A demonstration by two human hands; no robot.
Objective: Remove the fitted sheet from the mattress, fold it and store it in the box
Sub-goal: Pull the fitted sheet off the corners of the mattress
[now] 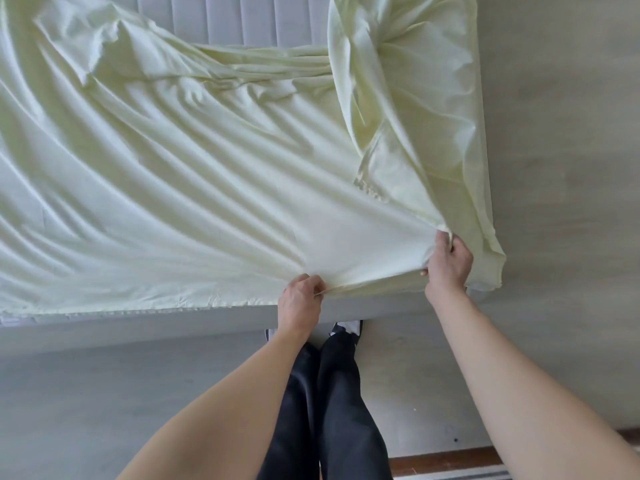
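From the head camera I look down over the near edge of the mattress (239, 15), whose quilted grey top shows bare only at the far side. The pale yellow-green fitted sheet (180, 174) lies loose across nearly all of it, rumpled in long diagonal folds that run toward my hands. Its right side is already turned back over itself, with a flap hanging past the right corner of the bed.

My left hand (300, 299) pinches the sheet's hem at the near edge, fingers curled tight on a small ridge of cloth. My right hand (447, 261) grips a bunched handful of sheet near the right corner, fingers wrapped round it. The cloth between the two hands is drawn taut, so I judge both grips are there to pull the sheet toward me and off the bed.

Below, dark trousers and shoes stand on the grey floor (104, 403), close against the bed's side. No box is in view. Folding has not yet begun, I judge.
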